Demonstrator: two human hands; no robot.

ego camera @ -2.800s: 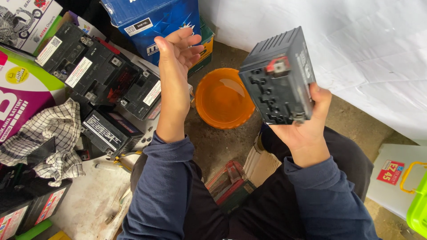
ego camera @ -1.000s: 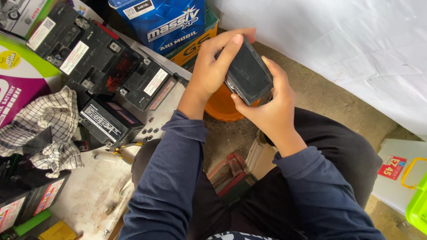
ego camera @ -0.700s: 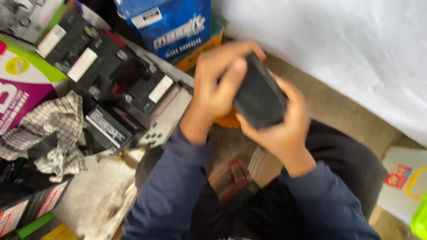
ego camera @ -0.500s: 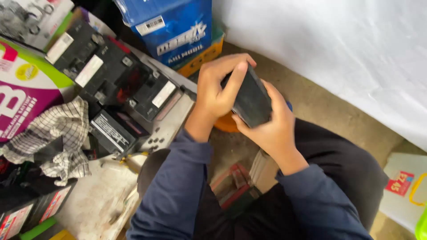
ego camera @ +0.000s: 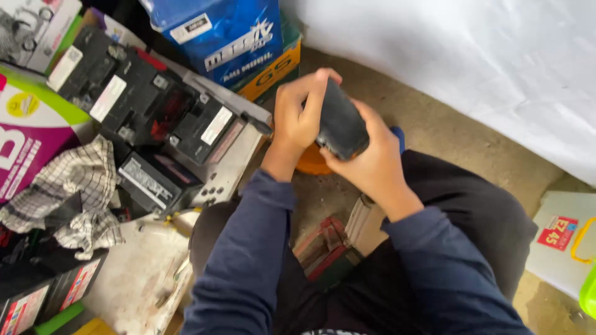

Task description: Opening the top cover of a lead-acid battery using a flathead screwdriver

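On the far left lies a checked cloth [ego camera: 74,198], and beside it stand several black batteries [ego camera: 143,118] under a blue carton [ego camera: 223,37]. In the middle, the left hand [ego camera: 298,115] closes its fingers over the top of a small black battery [ego camera: 340,124], held tilted above an orange bowl [ego camera: 310,164]. The right hand [ego camera: 369,161] grips the same battery from below and from the right side. Further right hangs a white sheet [ego camera: 472,56], and at the edge lies a white box [ego camera: 562,242]

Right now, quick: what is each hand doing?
Left hand: closed around the upper end of the small black battery.
Right hand: closed on the same battery from below.
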